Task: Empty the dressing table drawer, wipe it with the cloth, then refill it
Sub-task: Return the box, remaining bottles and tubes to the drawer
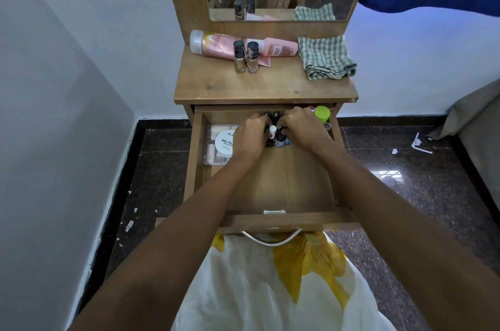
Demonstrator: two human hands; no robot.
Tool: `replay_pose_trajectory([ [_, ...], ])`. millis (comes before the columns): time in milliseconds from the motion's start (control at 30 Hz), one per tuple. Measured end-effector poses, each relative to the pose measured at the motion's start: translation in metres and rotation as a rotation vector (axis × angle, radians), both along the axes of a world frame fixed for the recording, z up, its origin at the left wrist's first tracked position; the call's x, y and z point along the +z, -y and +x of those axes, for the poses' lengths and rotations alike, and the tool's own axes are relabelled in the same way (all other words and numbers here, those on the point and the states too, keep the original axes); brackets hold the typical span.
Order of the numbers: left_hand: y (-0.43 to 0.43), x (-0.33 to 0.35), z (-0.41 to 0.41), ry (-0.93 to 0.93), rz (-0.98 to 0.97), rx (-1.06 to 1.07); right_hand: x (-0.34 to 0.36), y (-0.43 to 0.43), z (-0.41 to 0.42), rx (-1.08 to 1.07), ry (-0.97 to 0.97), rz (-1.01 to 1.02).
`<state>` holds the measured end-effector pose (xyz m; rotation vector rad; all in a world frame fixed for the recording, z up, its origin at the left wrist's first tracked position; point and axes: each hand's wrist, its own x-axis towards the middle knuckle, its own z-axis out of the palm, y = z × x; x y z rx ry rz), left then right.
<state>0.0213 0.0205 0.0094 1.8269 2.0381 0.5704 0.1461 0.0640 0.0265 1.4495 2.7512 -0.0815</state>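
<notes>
Drawer of the dressing table stands pulled out toward the person; at nine o'clock inside it sits a clear box with a white round tub on top; left hand reaches the nail polish bottles clustered at twelve o'clock, its fingers curled down round those on the cluster's left; right hand comes in beside it, fingers clamped on bottles at the cluster's right; a green-capped pot stands at one o'clock in the drawer. On the tabletop, a pink bottle lies at ten o'clock; two upright bottles stand just in front; a pink tube lies at twelve; the checked cloth lies folded at two o'clock, well apart from both hands.
</notes>
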Motion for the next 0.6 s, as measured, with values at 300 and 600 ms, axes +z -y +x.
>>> replay_pose_trajectory([
  [300,0.005,0.01,-0.005,0.05,0.068,-0.015,0.011,0.005,0.003,-0.022,-0.179,-0.029],
  [600,-0.008,0.046,-0.021,0.129,0.353,0.041,0.053,-0.008,-0.01,-0.113,-0.616,0.009],
])
